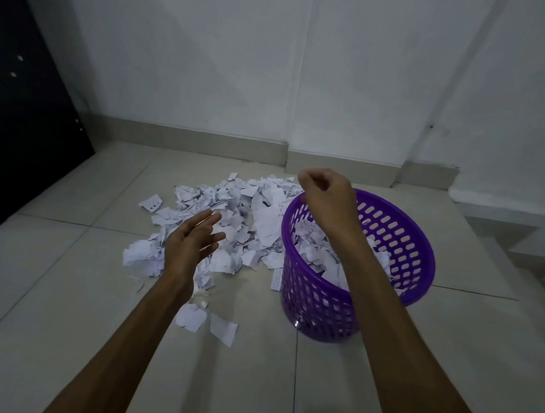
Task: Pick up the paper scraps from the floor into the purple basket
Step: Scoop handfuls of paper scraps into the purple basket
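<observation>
Head view. Left hand [191,245] over scraps [230,223], fingers straight and spread, holding nothing. Right hand [327,199] above far rim of basket [329,313], fingers loosely curled; nothing visible in them, apparently empty. Scraps heaped on floor [77,276] just left of basket; strays lying nearer the camera; more already inside. Advice: gather toward the basket, take big handfuls from the dense middle, release low inside the rim, leave strays for last.
</observation>
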### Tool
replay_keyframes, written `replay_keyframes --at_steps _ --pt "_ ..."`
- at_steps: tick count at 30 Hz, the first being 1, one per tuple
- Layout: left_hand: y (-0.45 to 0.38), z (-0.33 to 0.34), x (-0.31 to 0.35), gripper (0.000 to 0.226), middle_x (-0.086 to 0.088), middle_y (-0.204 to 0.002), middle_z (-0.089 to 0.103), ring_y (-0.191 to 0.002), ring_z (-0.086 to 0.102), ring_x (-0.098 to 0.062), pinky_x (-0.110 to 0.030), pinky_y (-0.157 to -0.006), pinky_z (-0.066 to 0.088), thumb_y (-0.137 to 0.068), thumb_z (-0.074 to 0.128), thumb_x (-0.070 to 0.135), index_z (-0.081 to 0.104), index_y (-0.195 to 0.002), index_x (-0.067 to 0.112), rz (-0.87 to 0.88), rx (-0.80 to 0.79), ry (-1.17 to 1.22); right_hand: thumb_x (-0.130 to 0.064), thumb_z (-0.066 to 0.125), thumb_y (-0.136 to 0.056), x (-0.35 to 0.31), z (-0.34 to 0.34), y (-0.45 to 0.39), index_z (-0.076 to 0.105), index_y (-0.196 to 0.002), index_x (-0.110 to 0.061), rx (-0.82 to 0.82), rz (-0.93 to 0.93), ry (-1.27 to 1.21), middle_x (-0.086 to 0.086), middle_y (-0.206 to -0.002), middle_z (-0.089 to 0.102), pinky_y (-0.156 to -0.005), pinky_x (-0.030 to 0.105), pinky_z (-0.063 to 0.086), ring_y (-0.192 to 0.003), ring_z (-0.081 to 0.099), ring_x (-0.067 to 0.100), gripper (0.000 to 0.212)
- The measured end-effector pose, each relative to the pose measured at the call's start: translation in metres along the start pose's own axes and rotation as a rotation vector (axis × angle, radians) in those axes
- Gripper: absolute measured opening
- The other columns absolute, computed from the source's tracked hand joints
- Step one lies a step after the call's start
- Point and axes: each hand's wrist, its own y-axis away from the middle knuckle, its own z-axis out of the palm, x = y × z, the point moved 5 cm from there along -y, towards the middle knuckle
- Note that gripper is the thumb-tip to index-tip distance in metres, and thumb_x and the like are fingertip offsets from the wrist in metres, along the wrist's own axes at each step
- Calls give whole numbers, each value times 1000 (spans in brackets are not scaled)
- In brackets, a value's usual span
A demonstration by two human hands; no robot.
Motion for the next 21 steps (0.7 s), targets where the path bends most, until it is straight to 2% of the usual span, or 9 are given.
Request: replay_keyframes --at_steps 3,6,9,12,15,18,21 --pt "-4 -22 0 28 3 -110 73 -96 72 -20 -30 -84 54 -93 62 17 66 -121 21 -46 60 20 -30 60 -96 -24 31 7 66 -102 -29 -125 -14 -177 -10 -104 69 -89 30 55 -98 67 11 8" --pt "-6 -44 -4 29 2 -109 74 -98 71 -21 -31 -83 54 -90 66 22 68 -119 21 -81 87 12 -32 59 -97 -22 72 21 67 -115 -20 -304 83 -273 -6 -109 70 -84 26 56 -91 70 9 23" --pt "-4 -62 -17 27 0 -108 74 -97 71 -22 -35 -87 55 -91 65 22 68 -118 20 -119 131 6 -34 58 -97 9 109 39 66 -121 -19 -424 180 -248 -5 -112 70 -81 26 54 -89 69 8 29" --pt "-4 -84 -38 24 1 -110 73 -99 70 -21 -37 -90 54 -92 63 22 68 -116 23 -171 166 -13 -32 60 -96 61 145 60 69 -112 -21 -490 338 -258 -5 -115 69 -81 23 53 -96 68 12 21" --pt "-5 -112 -60 25 1 -120 68 -105 65 -18 -32 -82 52 -93 61 14 69 -115 21 -161 232 -101 -35 61 -96 111 168 75 69 -106 -23 -451 377 -210 -8 -112 67 -88 21 47 -108 62 12 18" --pt "-14 -144 -75 27 2 -124 63 -109 60 -19 -31 -82 47 -92 61 11 68 -116 23 -123 343 -168 -39 59 -96 149 180 77 66 -116 -22 -314 323 -109 -6 -121 64 -92 21 41 -116 56 11 27" --pt "-32 -166 -82 25 2 -124 63 -106 58 -15 -30 -86 46 -91 62 12 67 -112 26 -100 366 -241 -45 57 -95 172 185 66 65 -121 -24 -146 222 10 -2 -130 59 -102 32 43 -124 52 15 34"
